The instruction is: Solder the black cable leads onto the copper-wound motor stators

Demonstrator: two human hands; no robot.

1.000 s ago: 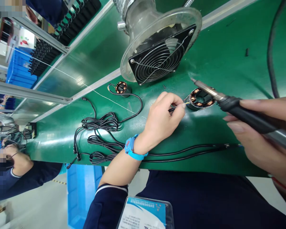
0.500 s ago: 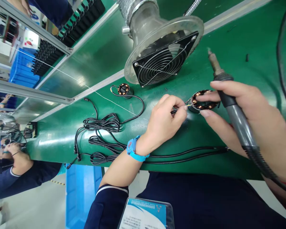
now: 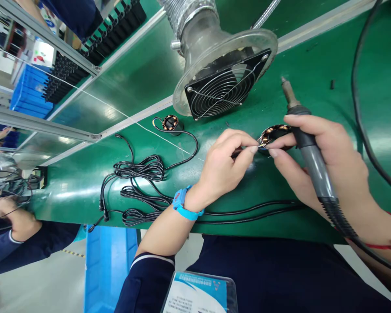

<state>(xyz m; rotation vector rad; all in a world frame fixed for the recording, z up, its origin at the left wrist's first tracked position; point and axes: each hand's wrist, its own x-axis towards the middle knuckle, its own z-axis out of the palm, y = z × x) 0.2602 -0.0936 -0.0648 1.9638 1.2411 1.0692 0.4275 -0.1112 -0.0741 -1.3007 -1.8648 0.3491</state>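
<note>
My left hand (image 3: 230, 163), with a blue wrist strap (image 3: 181, 203), pinches the end of a black cable (image 3: 237, 152); thin coloured wires stick out past its fingertips. In my right hand (image 3: 332, 161) is a soldering iron (image 3: 314, 161), its tip pointing up and away, off the work. The thumb and index finger of that hand come close together at the thin wires. Just behind the fingertips a motor stator (image 3: 271, 132) with copper windings stands on the green bench, partly covered by my fingers. Whether the wires touch its leads I cannot tell.
A fume extractor hood (image 3: 226, 89) with a fan guard hangs over the bench's far side. Coiled black cables (image 3: 143, 167) and a second stator (image 3: 171, 124) lie to the left. A blue bin (image 3: 109, 265) stands below the edge. Another person's arm (image 3: 22, 217) is at far left.
My right hand has shifted slightly left, with the soldering iron. Its index finger has moved from over the stator down to the wires, nearer the left fingertips.
</note>
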